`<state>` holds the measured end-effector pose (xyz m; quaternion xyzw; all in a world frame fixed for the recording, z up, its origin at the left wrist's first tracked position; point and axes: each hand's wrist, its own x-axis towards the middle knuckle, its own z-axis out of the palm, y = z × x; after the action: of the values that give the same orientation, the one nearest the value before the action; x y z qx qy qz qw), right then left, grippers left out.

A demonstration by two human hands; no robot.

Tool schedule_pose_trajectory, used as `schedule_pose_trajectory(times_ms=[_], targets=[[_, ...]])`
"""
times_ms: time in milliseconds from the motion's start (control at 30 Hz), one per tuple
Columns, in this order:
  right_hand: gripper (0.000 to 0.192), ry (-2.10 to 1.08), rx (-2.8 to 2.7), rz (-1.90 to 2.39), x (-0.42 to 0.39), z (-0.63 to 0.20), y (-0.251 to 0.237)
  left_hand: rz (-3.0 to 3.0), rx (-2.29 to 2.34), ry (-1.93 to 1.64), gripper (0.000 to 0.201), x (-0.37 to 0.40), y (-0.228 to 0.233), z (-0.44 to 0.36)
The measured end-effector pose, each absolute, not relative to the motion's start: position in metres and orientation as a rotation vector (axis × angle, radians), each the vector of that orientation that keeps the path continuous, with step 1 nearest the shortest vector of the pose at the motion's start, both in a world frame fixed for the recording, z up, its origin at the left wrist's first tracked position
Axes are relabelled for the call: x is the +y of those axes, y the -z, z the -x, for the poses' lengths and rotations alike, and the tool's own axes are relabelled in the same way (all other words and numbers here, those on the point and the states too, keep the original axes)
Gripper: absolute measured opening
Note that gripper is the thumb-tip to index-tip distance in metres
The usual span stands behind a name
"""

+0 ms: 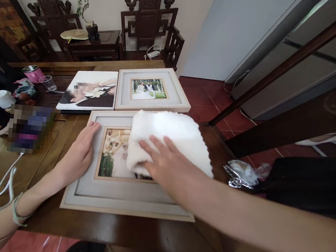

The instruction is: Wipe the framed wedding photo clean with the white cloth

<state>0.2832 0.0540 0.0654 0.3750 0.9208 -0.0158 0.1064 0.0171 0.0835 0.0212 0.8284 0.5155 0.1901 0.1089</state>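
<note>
A pale grey picture frame [114, 194] with a wedding photo lies flat on the dark wooden table [58, 220] in front of me. My left hand [79, 154] rests flat, fingers together, on the frame's left border. My right hand [164, 166] presses flat, fingers spread, on a white fluffy cloth [173, 136] that covers the right part of the photo and frame.
Behind lie a second grey frame [176, 97] and an unframed canvas print [89, 90]. At the left stand a pink cup [34, 73], a clear plastic cup [49, 83], a white cup [2, 98] and white cables [3, 183]. A crumpled wrapper [245, 173] lies at the right. Carved chairs stand beyond.
</note>
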Motion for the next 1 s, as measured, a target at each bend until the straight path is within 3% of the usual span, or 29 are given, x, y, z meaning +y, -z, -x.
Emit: schedule_pose_trajectory(times_ms=[167,267,367,433,600,733,900,1000], targets=[[0.024,0.422,2.715,-0.988,0.002,-0.264,-0.083,-2.455,1.501,-0.581,0.054,0.085,-0.020,-0.018],[0.037,0.545,2.718,-0.968,0.010,-0.266,-0.087,-2.482,1.477,-0.582,0.053,0.086,-0.018,-0.017],[0.062,0.330,2.734,-1.079,0.046,-0.276,-0.078,-2.524,1.434,-0.573,0.052,0.086,-0.018,-0.015],[0.066,0.107,2.764,-1.176,0.074,-0.285,-0.066,-2.533,1.419,-0.569,0.053,0.086,-0.018,-0.014],[0.048,-0.254,2.819,-1.240,0.100,-0.294,-0.045,-2.502,1.454,-0.565,0.053,0.084,-0.019,-0.015],[0.053,0.039,2.705,-1.190,0.056,-0.280,-0.056,-2.493,1.486,-0.607,0.053,0.085,-0.018,-0.017],[0.023,0.360,2.925,-0.924,-0.011,-0.269,-0.073,-2.497,1.475,-0.625,0.054,0.086,-0.016,-0.017],[0.032,0.437,2.968,-0.888,-0.009,-0.269,-0.070,-2.510,1.459,-0.605,0.053,0.086,-0.017,-0.016]])
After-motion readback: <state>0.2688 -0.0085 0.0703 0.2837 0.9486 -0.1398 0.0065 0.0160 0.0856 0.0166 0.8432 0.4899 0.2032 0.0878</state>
